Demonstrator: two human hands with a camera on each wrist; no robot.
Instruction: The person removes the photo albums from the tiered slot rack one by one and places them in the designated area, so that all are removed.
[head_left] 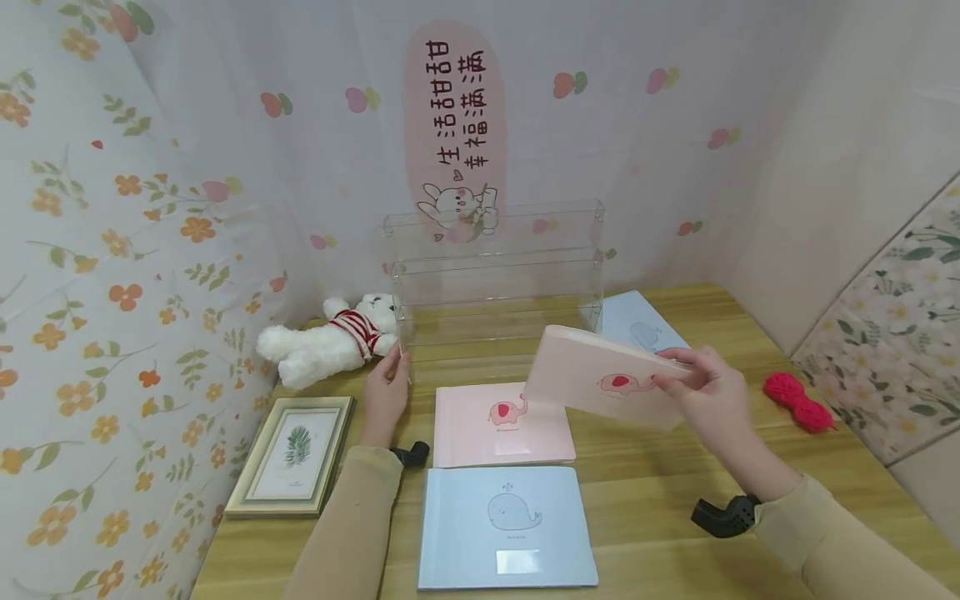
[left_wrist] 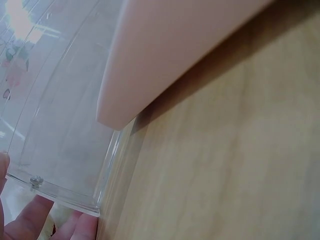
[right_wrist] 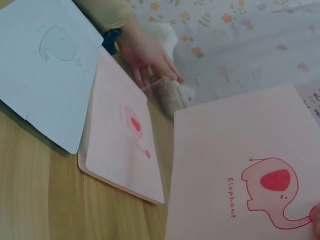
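Note:
My right hand [head_left: 693, 385] grips a pink elephant book [head_left: 600, 379] by its right edge and holds it tilted above the table, in front of the clear acrylic shelf [head_left: 495, 275]. The book's cover [right_wrist: 240, 180] fills the right wrist view. My left hand [head_left: 388, 379] rests at the shelf's front left corner [left_wrist: 75, 200], fingers touching the clear base. A second pink elephant book [head_left: 501, 425] lies flat on the table, and a blue whale book [head_left: 504, 527] lies in front of it.
A white plush bear [head_left: 330, 342] lies left of the shelf. A framed leaf picture [head_left: 292, 454] lies at the table's left edge. Another blue book [head_left: 637, 329] lies right of the shelf, and a red yarn piece [head_left: 798, 400] lies at the far right. Walls close in behind and beside.

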